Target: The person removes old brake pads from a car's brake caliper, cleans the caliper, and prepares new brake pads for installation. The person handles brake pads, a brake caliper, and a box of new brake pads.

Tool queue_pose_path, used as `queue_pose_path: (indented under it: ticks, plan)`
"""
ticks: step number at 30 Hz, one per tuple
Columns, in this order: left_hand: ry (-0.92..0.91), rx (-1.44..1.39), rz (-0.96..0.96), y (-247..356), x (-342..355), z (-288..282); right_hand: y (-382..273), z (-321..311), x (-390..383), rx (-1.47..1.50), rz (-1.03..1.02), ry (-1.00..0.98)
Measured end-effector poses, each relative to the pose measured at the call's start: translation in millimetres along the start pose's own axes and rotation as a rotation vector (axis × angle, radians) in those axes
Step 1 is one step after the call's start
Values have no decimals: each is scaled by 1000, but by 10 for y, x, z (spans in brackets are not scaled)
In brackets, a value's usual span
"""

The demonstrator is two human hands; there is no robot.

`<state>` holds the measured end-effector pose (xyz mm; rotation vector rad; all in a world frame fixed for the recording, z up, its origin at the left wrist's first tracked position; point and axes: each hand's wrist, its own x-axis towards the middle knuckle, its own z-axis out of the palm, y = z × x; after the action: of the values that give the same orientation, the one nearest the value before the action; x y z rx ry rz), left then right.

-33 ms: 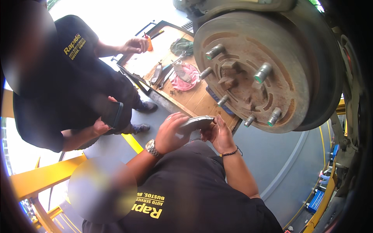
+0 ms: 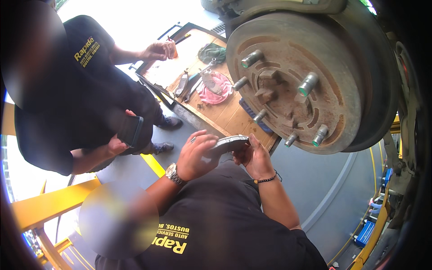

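Observation:
A curved, dark brake pad [image 2: 228, 144] with a pale metal edge is held in front of my chest. My left hand [image 2: 196, 155] wraps around its left end, the thumb hidden. My right hand [image 2: 254, 157] grips the right end, with the thumb at its tip and the fingers curled beneath. Just beyond my hands, on the right, is a rusty brake disc [image 2: 285, 56] with several wheel studs [image 2: 308, 84] sticking out toward me. Neither hand touches it.
A cardboard-topped work table [image 2: 225, 118] carries a pink cloth [image 2: 220, 92], a green cloth [image 2: 211, 53] and another pad [image 2: 182, 84]. On the left a co-worker [image 2: 85, 99] holds a phone [image 2: 130, 130] and reaches over the table. Yellow lift beams [image 2: 54, 204] stand lower left.
My left hand and wrist have shifted slightly left, and the pad has turned a little in my hands. The co-worker's far hand now covers more of an orange object.

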<state>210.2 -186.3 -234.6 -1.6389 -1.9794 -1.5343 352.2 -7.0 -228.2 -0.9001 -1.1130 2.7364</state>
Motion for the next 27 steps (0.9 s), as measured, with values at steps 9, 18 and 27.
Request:
queue_pose_path:
  ticks: [9,18,27]
  plan:
    - [67,44,-35,350,-69,-397,-43,292,-533,-175,-551,-210]
    - [221,-1217,-769,720,-197,-73,-311,57,-693,-1022,-1295,-335]
    - [207,-1311,-625,771,-205,67,-428,17,-781,-1102,-1378,-405]
